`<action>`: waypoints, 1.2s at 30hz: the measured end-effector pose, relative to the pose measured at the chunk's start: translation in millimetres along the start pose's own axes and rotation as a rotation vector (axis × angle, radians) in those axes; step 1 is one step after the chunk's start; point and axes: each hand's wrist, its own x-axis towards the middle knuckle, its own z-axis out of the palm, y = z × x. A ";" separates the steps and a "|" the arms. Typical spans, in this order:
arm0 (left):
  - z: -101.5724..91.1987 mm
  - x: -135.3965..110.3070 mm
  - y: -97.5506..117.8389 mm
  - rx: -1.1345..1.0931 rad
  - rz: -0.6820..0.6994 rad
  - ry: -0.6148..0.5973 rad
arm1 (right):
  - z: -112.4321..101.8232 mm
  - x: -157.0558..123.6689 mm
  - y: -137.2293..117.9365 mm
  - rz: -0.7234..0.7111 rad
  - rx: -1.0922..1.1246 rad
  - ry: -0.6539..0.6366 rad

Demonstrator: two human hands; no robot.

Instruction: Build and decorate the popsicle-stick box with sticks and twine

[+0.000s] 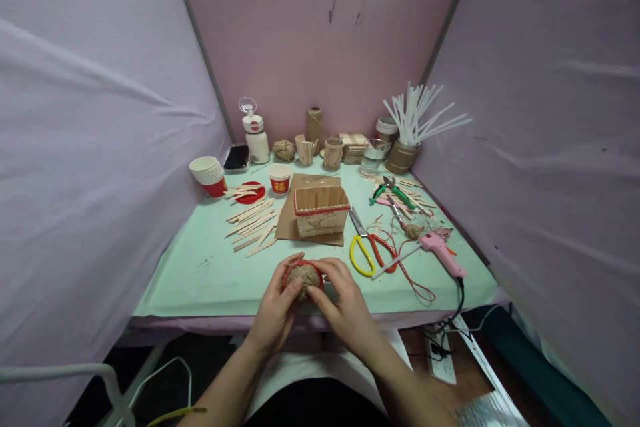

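Both my hands hold a small round object wrapped in brown twine with a red rim at the near edge of the table. My left hand curls round its left side, thumb up along the red rim. On the other side my right hand grips it, fingers pressed on the top. Behind it a popsicle-stick box with a red band stands on a piece of brown cardboard.
Loose popsicle sticks lie at the left, with stacked paper cups and a red cup. Yellow-and-red scissors, a pink glue gun, green pliers and red cord lie at the right. Jars, twine and white straws line the back.
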 end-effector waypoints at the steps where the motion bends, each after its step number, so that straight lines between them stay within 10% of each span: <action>1: -2.4 0.8 0.9 0.050 0.033 -0.015 | -1.4 -0.4 -0.3 0.009 0.022 -0.008; 19: -21.9 14.8 27.9 0.308 0.317 0.142 | 23.9 44.3 -12.5 -0.027 0.036 0.013; 29: -50.0 32.5 73.7 -0.397 0.075 0.198 | 40.2 103.7 -68.3 -0.502 -0.483 -0.277; 36: -67.8 36.5 85.2 -0.515 -0.047 0.089 | 17.4 132.5 -78.7 -0.442 -0.345 -0.390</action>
